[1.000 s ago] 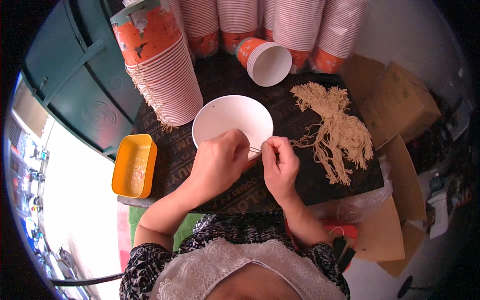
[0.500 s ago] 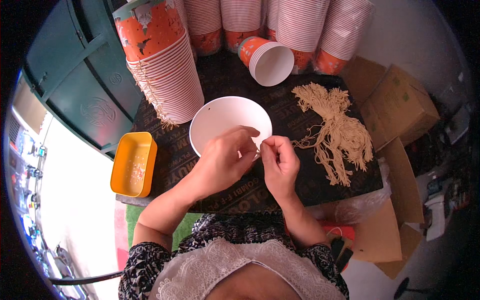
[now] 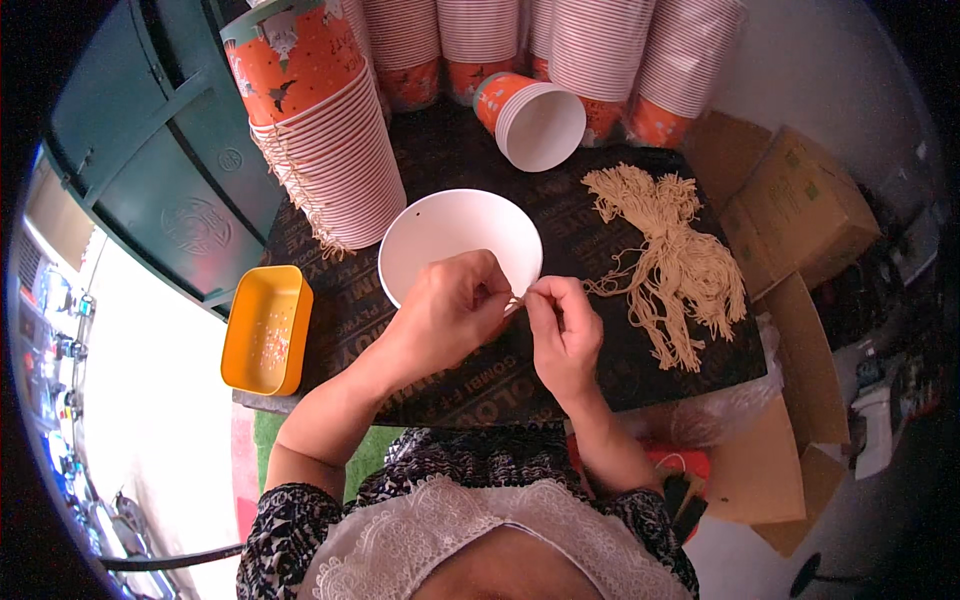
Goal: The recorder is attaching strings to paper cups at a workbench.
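Observation:
A white-lined paper bucket [image 3: 455, 225] stands upright on the dark table in front of me, a small hole near its far left rim. Over its near right rim, my left hand [image 3: 455, 305] is closed, thumb and fingers pinching a short beige string [image 3: 516, 299]. Close beside it, my right hand [image 3: 566, 325] pinches the same string between thumb and forefinger. The fingers hide where the string meets the bucket. To the right lies a bundle of beige strings [image 3: 672, 260]. A tall stack of paper buckets [image 3: 335, 180], orange on top, rises at the left with string loops hanging down its side.
A yellow tray [image 3: 268, 330] with small bits inside sits at the table's left edge. Several wrapped bucket stacks [image 3: 480, 35] line the back, with a few nested buckets [image 3: 541, 127] lying on their side before them. Cardboard boxes [image 3: 800, 210] stand on the right, a green metal door [image 3: 150, 150] on the left.
My left hand's fingers have closed into a tighter pinch on the string. The right hand has shifted slightly right and down. The bucket stays nearly in place.

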Tool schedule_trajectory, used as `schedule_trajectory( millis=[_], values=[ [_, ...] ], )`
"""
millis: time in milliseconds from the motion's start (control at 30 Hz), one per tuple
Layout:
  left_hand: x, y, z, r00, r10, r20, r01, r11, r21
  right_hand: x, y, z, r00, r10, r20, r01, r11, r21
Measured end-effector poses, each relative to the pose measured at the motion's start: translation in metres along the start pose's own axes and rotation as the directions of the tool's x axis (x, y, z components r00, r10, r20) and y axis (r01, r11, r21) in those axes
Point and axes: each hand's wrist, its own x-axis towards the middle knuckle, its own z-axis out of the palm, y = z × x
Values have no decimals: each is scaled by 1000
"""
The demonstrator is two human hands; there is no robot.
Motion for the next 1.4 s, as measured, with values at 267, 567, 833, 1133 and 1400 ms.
schedule_trajectory(
  millis=[267,567,833,1133,1400],
  values=[
    [-1,1,-1,998,-66,23,67,997,-46,1,-1,2,985,-174,8,173,970,-168],
    [-1,7,-6,999,-14,35,14,1000,-15,3,-8,2,995,-97,11,97,982,-159],
    [0,4,-6,1000,19,24,-19,1000,-2,6,-11,-4,990,-104,101,121,976,-179],
    [1,0,0,999,26,-23,-24,997,67,3,-8,-9,963,217,159,-241,959,150],
    [-5,1,-5,998,48,39,-52,992,111,1,-4,-9,887,400,230,-459,817,349]
  ],
)
